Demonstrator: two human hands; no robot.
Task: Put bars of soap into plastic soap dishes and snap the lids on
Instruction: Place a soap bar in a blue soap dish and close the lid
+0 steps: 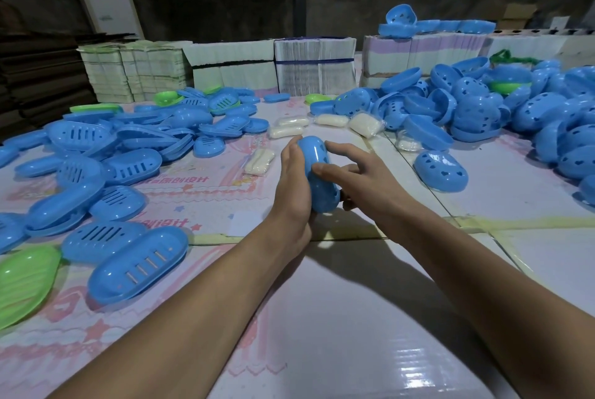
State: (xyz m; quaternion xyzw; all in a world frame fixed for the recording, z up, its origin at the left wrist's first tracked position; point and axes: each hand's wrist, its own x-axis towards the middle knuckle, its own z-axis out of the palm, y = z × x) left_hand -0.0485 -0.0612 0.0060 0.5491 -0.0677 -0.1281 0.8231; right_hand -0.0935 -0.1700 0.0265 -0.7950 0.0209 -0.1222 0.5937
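A closed oval blue plastic soap dish (318, 173) is clasped from both sides above the table, the left hand (294, 192) cupping one long edge and the right hand (360, 179) pinching the other, apparently so the lid seats evenly. Wrapped white soap bars (285, 132) lie just beyond, within easy reach, between the slotted blue lids (128, 167) and the heart-pierced blue dish shells (476, 102).

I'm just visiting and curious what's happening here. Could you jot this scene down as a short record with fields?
Held item: blue oval plastic soap dish, above the table
Left hand: grips the dish's left side
Right hand: thumb and fingers on its right side
Loose soap: white wrapped soap bars on the table
Left pile: blue slotted plastic pieces
Right pile: blue heart-holed plastic pieces
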